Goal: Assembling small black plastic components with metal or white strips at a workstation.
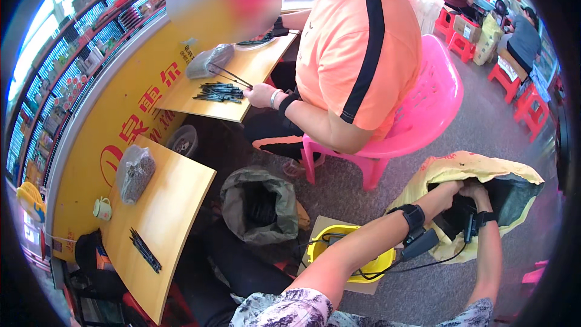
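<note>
Both my arms reach right into the mouth of a large yellow woven sack [411,188] with a dark lining, which stands on the floor. My left hand [448,195] and my right hand [476,194] are close together just inside its far rim. Their fingers are hidden, so what they touch or hold cannot be made out. Black bands with small dark devices sit on both my wrists, and a black cable [433,266] runs from them. On the board at left lie several thin black sticks [145,249] and a clear plastic bag [134,174] of small dark parts.
A yellow basket [381,260] stands under my left forearm. Left of it is a grey-green sack [259,206] holding dark material. Across from me, a person in an orange shirt [357,54] sits on a pink chair [439,94], handling thin black sticks over another board [175,100].
</note>
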Demonstrator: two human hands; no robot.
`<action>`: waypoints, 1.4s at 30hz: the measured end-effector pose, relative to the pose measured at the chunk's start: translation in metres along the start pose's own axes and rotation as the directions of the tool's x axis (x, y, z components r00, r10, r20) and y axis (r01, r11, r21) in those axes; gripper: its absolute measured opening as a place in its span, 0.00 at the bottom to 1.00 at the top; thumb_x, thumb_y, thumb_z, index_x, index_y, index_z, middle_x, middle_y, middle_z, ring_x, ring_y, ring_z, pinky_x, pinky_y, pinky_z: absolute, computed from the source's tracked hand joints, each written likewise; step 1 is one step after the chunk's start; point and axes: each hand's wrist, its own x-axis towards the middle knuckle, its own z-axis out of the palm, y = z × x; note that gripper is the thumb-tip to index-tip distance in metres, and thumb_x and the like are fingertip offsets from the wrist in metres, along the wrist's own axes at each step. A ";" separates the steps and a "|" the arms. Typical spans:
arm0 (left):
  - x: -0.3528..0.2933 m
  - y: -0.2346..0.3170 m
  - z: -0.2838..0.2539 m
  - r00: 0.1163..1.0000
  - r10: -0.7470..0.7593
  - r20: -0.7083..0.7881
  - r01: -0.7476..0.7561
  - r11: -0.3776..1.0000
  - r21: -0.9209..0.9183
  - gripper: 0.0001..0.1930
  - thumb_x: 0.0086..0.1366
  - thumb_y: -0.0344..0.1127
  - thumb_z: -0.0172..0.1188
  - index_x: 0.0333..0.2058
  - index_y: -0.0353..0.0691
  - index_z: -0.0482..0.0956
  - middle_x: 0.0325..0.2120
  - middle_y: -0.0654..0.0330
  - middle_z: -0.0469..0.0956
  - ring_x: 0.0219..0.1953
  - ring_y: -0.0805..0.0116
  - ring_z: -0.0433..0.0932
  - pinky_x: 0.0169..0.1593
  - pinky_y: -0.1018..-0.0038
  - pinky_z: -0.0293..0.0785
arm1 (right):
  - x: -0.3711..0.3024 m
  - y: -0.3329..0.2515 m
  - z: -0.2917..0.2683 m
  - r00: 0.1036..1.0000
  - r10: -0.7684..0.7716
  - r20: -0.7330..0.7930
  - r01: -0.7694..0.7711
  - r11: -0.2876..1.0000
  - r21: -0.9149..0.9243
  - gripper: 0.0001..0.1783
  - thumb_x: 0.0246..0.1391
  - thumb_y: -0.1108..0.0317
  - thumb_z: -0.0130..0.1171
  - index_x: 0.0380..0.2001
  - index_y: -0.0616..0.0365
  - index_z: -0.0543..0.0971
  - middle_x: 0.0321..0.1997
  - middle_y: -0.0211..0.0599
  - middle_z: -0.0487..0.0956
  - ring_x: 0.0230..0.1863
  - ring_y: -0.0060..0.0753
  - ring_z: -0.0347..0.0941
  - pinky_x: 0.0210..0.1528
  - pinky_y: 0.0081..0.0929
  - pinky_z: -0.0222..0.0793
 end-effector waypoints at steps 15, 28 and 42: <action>0.082 -0.018 -0.045 0.897 -0.366 -0.249 0.351 0.930 -0.103 0.21 0.60 0.40 0.54 0.52 0.44 0.66 0.51 0.57 0.69 0.55 0.54 0.63 0.55 0.40 0.51 | 0.000 -0.056 -0.014 0.878 -0.237 -0.415 0.252 0.968 -0.019 0.30 0.54 0.49 0.49 0.57 0.49 0.62 0.65 0.41 0.56 0.64 0.38 0.52 0.64 0.32 0.48; 0.056 -0.003 -0.048 0.947 -0.288 -0.141 0.278 0.956 -0.091 0.20 0.60 0.35 0.51 0.52 0.44 0.66 0.52 0.56 0.69 0.55 0.55 0.65 0.56 0.46 0.56 | 0.085 -0.015 0.054 0.842 -0.292 -0.454 0.333 0.943 0.010 0.26 0.55 0.47 0.45 0.54 0.46 0.68 0.59 0.39 0.66 0.60 0.40 0.59 0.63 0.33 0.51; 0.060 -0.004 -0.041 0.930 -0.320 -0.181 0.293 0.942 -0.164 0.24 0.65 0.48 0.46 0.58 0.51 0.57 0.56 0.57 0.62 0.60 0.50 0.56 0.51 0.32 0.56 | -0.046 -0.053 -0.045 1.000 -0.005 0.030 -0.007 0.922 0.387 0.39 0.54 0.39 0.45 0.63 0.48 0.54 0.67 0.37 0.53 0.67 0.35 0.45 0.67 0.31 0.44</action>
